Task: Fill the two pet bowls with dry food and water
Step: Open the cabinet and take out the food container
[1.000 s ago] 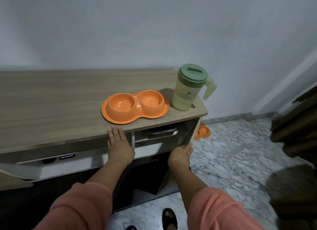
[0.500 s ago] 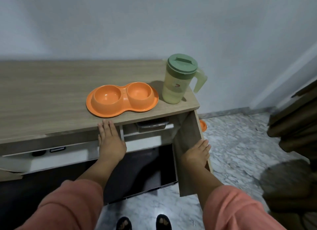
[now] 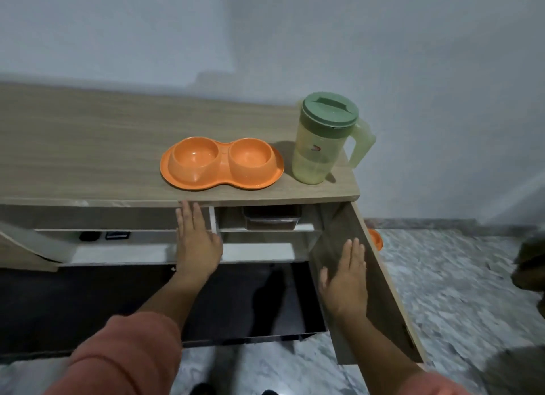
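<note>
From the head camera, an orange double pet bowl (image 3: 221,167) sits on the wooden cabinet top (image 3: 88,146), near the front edge, with both cups showing nothing inside. Just to its right stands a translucent yellow-green pitcher (image 3: 320,146) with a green lid (image 3: 330,114), its handle turned to the right; liquid fills the lower part (the level shows as a line across the wall).

Below the top, the right cabinet door (image 3: 368,279) stands swung open toward the camera. The right hand (image 3: 345,279) lies flat against the door's inner face, fingers straight and spread, gripping nothing. The left hand (image 3: 196,241) rests flat, fingers extended upward, against the vertical divider (image 3: 213,220) and the cabinet front just under the top's edge, also holding nothing.

Inside, on the upper shelf (image 3: 265,232), a dark lidded container (image 3: 271,220) sits behind the divider; its contents cannot be made out. Both forearms come out of salmon-pink sleeves (image 3: 124,356). A small orange object (image 3: 376,238) lies on the marbled floor (image 3: 457,291) behind the door.
</note>
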`<control>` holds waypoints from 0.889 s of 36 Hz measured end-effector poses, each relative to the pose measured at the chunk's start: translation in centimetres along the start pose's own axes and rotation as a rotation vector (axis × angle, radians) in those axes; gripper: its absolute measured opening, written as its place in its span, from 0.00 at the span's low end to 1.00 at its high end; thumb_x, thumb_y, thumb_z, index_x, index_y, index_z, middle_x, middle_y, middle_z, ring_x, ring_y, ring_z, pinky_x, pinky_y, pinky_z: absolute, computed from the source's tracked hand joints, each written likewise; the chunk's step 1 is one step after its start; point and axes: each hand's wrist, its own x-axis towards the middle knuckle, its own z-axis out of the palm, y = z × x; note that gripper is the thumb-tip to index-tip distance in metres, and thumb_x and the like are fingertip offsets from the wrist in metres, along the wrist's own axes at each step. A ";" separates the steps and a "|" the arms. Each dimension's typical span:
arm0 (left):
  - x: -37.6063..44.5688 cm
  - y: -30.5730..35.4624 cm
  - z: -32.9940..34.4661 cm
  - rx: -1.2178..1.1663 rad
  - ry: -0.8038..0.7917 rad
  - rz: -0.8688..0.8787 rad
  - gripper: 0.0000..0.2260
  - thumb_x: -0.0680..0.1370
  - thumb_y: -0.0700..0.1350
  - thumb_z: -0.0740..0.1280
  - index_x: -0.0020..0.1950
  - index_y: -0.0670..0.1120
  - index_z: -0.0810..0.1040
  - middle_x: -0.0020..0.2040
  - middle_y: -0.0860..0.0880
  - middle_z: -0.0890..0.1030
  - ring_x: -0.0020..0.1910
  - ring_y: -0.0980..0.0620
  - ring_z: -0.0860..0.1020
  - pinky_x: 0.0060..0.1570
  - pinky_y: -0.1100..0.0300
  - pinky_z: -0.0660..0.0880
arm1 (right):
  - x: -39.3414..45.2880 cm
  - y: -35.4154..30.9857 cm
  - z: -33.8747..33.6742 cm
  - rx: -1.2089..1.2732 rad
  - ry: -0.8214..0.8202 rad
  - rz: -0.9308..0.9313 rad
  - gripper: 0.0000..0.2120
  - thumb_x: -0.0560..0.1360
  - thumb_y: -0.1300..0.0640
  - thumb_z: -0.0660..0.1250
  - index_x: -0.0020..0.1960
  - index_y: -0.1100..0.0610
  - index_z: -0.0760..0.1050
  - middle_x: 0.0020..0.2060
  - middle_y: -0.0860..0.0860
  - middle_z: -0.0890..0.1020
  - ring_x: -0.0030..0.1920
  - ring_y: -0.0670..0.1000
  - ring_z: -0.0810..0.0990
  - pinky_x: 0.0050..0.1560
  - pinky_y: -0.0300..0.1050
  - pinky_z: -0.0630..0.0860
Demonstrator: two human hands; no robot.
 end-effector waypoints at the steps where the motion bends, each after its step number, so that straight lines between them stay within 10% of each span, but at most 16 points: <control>1: -0.4 -0.1 0.9 -0.024 0.020 0.013 0.32 0.80 0.43 0.58 0.79 0.40 0.45 0.79 0.44 0.40 0.78 0.46 0.39 0.77 0.52 0.46 | 0.1 -0.2 0.6 0.069 -0.006 -0.045 0.36 0.80 0.50 0.56 0.78 0.61 0.40 0.78 0.54 0.41 0.77 0.49 0.37 0.76 0.43 0.42; 12: -1.2 -2.2 10.6 -0.295 -0.052 0.006 0.28 0.82 0.48 0.56 0.79 0.41 0.51 0.79 0.46 0.52 0.79 0.51 0.49 0.72 0.64 0.46 | 2.7 -1.9 7.7 0.682 -0.085 0.004 0.33 0.79 0.49 0.62 0.78 0.54 0.52 0.77 0.50 0.58 0.76 0.49 0.57 0.71 0.36 0.54; 22: 4.3 -1.7 16.4 -0.500 0.019 -0.101 0.29 0.81 0.58 0.56 0.78 0.46 0.56 0.78 0.46 0.59 0.77 0.47 0.58 0.74 0.53 0.56 | 9.9 -2.1 14.2 0.876 -0.082 0.082 0.33 0.77 0.43 0.62 0.77 0.52 0.55 0.76 0.48 0.61 0.76 0.49 0.59 0.71 0.38 0.55; 32: 9.7 0.3 19.0 -0.575 -0.044 -0.274 0.30 0.81 0.60 0.53 0.67 0.36 0.71 0.62 0.37 0.75 0.53 0.41 0.73 0.50 0.55 0.65 | 15.3 -3.3 15.6 0.965 -0.115 0.147 0.34 0.77 0.39 0.58 0.78 0.52 0.53 0.75 0.50 0.62 0.74 0.53 0.61 0.72 0.43 0.58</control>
